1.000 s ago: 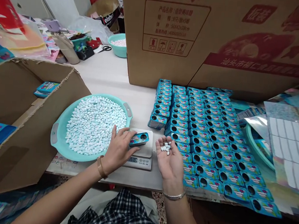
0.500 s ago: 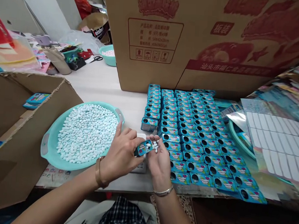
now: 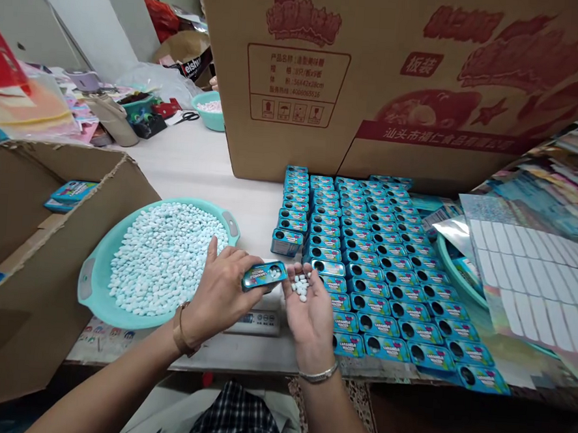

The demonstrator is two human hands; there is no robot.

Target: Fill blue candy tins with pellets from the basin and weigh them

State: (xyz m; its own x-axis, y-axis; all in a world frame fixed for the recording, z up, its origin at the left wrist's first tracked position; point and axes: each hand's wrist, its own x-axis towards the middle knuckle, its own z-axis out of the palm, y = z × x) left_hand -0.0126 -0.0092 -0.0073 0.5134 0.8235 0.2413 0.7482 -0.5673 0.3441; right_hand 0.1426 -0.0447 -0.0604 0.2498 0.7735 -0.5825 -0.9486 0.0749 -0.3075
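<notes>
My left hand (image 3: 218,290) grips a small blue tin (image 3: 264,274) with a round hole in its lid, held just above a small white scale (image 3: 258,319). My right hand (image 3: 307,312) is cupped palm up beside the tin, with a few white candies (image 3: 300,286) in it. A teal basin (image 3: 97,263) heaped with pale blue-white candies (image 3: 164,254) stands left of the hands. To the right lie rows of several identical blue tins (image 3: 379,261).
A large printed cardboard box (image 3: 399,86) stands behind the tins. An open cardboard box (image 3: 47,241) with a few tins in it is at the left. Sticker sheets (image 3: 535,271) and a second teal basin (image 3: 454,272) lie at the right. A far teal bowl (image 3: 208,109) and clutter sit at the back left.
A second ago the tin lay on the scale under my left hand. It was then lifted and tipped against my right hand's candies; now it is held level, slightly apart from them.
</notes>
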